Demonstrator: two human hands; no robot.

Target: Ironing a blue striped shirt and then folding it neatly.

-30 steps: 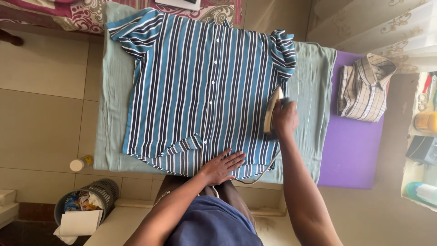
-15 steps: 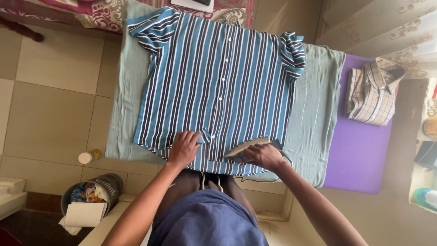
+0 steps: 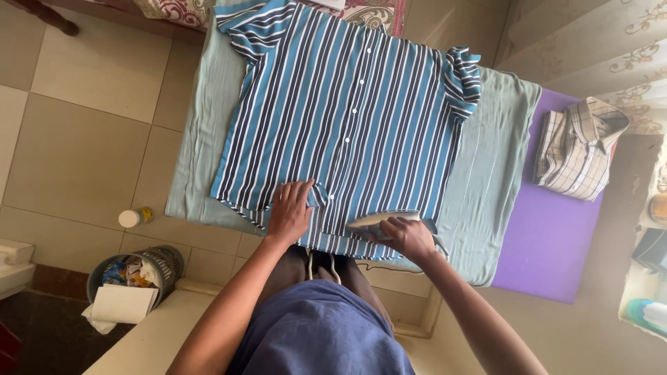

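Observation:
A blue, white and dark striped short-sleeved shirt [image 3: 347, 118] lies spread flat, buttoned, on a pale green cloth [image 3: 486, 180] covering a table. My left hand [image 3: 289, 212] presses flat on the shirt's near hem, fingers apart. My right hand [image 3: 408, 238] grips a clothes iron [image 3: 381, 221] lying on the near hem just right of the button row. The iron's cord trails off toward my body.
A folded checked shirt [image 3: 578, 149] rests on the purple surface [image 3: 556, 243] at the right. A basket [image 3: 132, 274] with paper and rubbish stands on the tiled floor at left, near a small capped jar [image 3: 133, 217]. A patterned fabric [image 3: 174, 10] lies beyond the table.
My right hand brought the iron from the shirt's right side down to the near hem and leftward. My left hand slid left along the hem. The view shifted closer.

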